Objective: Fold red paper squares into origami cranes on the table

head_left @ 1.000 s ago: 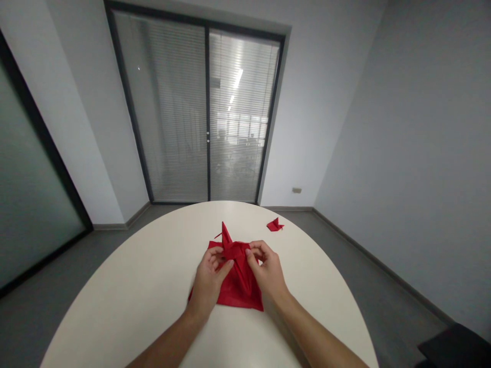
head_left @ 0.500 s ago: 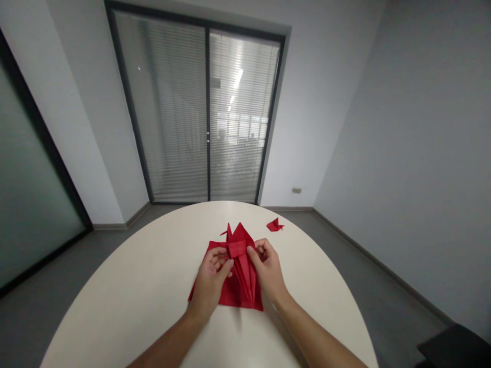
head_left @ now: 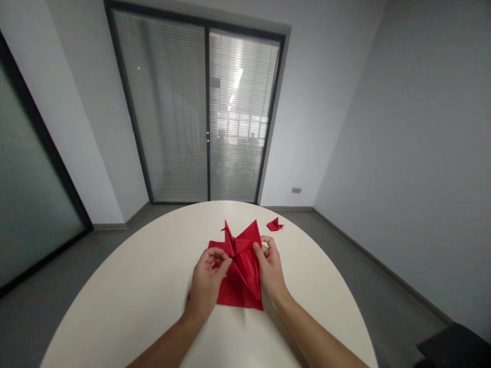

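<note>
A partly folded red paper piece (head_left: 244,251) is held up between both hands over the white round table (head_left: 153,286). My left hand (head_left: 206,278) pinches its left side near the pointed flaps. My right hand (head_left: 270,267) pinches its right flap, which stands spread out to the upper right. Under the hands lies a flat stack of red paper sheets (head_left: 233,296), partly hidden by the held piece and my hands.
A small folded red paper figure (head_left: 274,224) sits on the table beyond my right hand, near the far edge. Past the table are a glass door with blinds (head_left: 203,112), grey floor and grey walls. A dark object (head_left: 456,347) shows at the bottom right corner.
The right flap of the red piece has been pulled open and outward to the right. My right hand moved up and right with it; my left hand stayed close to its place.
</note>
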Demonstrator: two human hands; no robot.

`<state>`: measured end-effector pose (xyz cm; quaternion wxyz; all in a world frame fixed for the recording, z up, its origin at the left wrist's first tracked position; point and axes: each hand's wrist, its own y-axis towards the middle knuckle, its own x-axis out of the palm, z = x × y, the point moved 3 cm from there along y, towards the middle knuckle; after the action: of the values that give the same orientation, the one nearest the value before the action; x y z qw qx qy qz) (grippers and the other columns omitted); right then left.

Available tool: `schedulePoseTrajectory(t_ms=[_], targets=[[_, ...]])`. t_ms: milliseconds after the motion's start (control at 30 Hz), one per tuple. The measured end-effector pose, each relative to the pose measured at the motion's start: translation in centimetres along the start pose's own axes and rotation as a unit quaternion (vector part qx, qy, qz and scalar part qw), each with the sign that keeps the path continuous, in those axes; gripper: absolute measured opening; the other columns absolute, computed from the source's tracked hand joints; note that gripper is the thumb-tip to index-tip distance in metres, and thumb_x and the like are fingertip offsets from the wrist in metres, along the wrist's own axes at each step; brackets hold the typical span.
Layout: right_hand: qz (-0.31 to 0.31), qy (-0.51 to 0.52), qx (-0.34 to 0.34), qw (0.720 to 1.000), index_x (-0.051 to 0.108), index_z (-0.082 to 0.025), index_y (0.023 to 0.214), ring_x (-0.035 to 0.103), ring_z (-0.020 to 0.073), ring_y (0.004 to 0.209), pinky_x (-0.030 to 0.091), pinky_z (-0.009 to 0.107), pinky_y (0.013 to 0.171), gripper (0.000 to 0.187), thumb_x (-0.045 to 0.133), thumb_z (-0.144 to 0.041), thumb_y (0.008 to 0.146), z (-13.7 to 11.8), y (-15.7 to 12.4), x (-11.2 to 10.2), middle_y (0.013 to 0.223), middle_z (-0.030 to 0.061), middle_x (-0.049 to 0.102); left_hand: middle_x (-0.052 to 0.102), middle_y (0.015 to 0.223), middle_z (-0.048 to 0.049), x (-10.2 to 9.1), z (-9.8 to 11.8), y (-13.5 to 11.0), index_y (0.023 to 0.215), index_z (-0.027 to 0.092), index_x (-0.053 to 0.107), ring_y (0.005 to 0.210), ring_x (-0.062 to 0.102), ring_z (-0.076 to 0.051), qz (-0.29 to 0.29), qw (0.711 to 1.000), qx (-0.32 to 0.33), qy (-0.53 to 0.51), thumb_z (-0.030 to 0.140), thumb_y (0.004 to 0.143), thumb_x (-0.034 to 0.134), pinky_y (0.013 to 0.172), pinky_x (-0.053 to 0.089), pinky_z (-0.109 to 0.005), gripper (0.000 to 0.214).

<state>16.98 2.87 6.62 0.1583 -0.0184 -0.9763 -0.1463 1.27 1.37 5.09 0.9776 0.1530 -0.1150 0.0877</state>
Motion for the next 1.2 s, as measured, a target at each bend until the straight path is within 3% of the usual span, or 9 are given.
schedulePoseTrajectory(t_ms=[167,300,400,600,700,867,933,1100,1200], targets=[[-0.062,-0.008,-0.004,0.998,0.053,-0.025,0.107,0.057,0.0142,0.059,0.047,0.025,0.057,0.033,0.067,-0.047,0.087,-0.4,-0.1,0.5,0.076,-0.0026,0.066,0.069,0.114,-0.0091,0.8,0.1,0.0,0.111,0.021,0.057,0.098,0.069,-0.023,-0.025,0.996,-0.056,-0.065,0.030,0.067,0.081,0.080,0.056,-0.032,0.050],[-0.075,-0.061,-0.044,0.994,0.063,-0.020,0.093,0.062,0.0184,0.079,0.050,0.030,0.075,0.022,0.068,-0.041,0.087,-0.5,0.2,0.5,0.087,0.0024,0.069,0.072,0.109,-0.0094,1.2,0.0,0.0,0.108,0.018,0.060,0.101,0.069,-0.024,-0.071,0.991,-0.062,-0.091,0.028,0.067,0.083,0.092,0.053,-0.037,0.048],[-0.057,-0.041,-0.028,0.997,0.062,-0.020,0.087,0.061,0.0187,0.075,0.049,0.030,0.072,0.020,0.068,-0.039,0.085,-0.3,0.6,0.2,0.081,0.0012,0.067,0.072,0.109,-0.0098,1.1,-0.2,-0.1,0.107,0.018,0.060,0.099,0.069,-0.024,-0.076,0.988,-0.085,-0.104,0.030,0.069,0.082,0.090,0.054,-0.036,0.046],[-0.050,-0.069,-0.033,0.996,0.057,-0.021,0.080,0.059,0.0187,0.072,0.048,0.030,0.067,0.014,0.062,-0.034,0.085,-0.5,0.7,-0.2,0.076,0.0001,0.064,0.072,0.106,-0.0111,0.6,-0.4,-0.2,0.105,0.017,0.059,0.088,0.071,-0.024,-0.034,0.987,-0.127,-0.095,0.044,0.076,0.075,0.072,0.056,-0.033,0.043],[-0.111,-0.123,-0.074,0.983,0.054,-0.022,0.081,0.061,0.0190,0.079,0.049,0.031,0.076,0.011,0.065,-0.025,0.082,-0.7,0.3,0.1,0.083,0.0008,0.065,0.072,0.098,-0.0091,0.1,-0.6,0.2,0.098,0.017,0.060,0.089,0.070,-0.023,-0.004,0.994,-0.097,-0.057,0.043,0.075,0.074,0.078,0.055,-0.033,0.038],[-0.171,-0.255,-0.125,0.944,0.060,-0.023,0.104,0.064,0.0208,0.093,0.050,0.035,0.087,0.027,0.072,-0.023,0.080,-1.5,-0.1,0.3,0.101,0.0038,0.069,0.071,0.095,-0.0070,-0.5,-1.1,0.8,0.092,0.019,0.060,0.091,0.068,-0.023,0.019,0.999,-0.028,0.023,0.037,0.075,0.072,0.082,0.053,-0.033,0.028],[-0.190,-0.274,-0.132,0.934,0.062,-0.023,0.098,0.066,0.0207,0.092,0.051,0.034,0.086,0.017,0.070,-0.022,0.083,-1.9,-0.1,0.2,0.099,0.0042,0.071,0.071,0.095,-0.0067,-0.5,-1.3,0.8,0.093,0.019,0.060,0.091,0.068,-0.022,0.016,0.999,-0.025,0.026,0.036,0.076,0.071,0.082,0.052,-0.033,0.026],[-0.234,-0.239,-0.153,0.930,0.055,-0.023,0.088,0.070,0.0206,0.095,0.053,0.034,0.086,0.013,0.061,-0.011,0.084,-2.0,-0.3,-0.4,0.100,0.0059,0.074,0.071,0.094,-0.0064,-0.4,-1.5,0.5,0.096,0.019,0.059,0.086,0.069,-0.022,0.018,0.996,-0.084,-0.039,0.041,0.077,0.070,0.077,0.053,-0.032,0.031],[-0.189,-0.243,-0.183,0.934,0.057,-0.023,0.095,0.070,0.0201,0.094,0.054,0.034,0.086,0.014,0.059,-0.012,0.086,-1.7,-0.1,-0.9,0.100,0.0066,0.073,0.072,0.094,-0.0065,-0.2,-1.3,0.3,0.099,0.019,0.058,0.084,0.070,-0.022,0.016,0.990,-0.111,-0.082,0.045,0.075,0.072,0.075,0.053,-0.032,0.038]])
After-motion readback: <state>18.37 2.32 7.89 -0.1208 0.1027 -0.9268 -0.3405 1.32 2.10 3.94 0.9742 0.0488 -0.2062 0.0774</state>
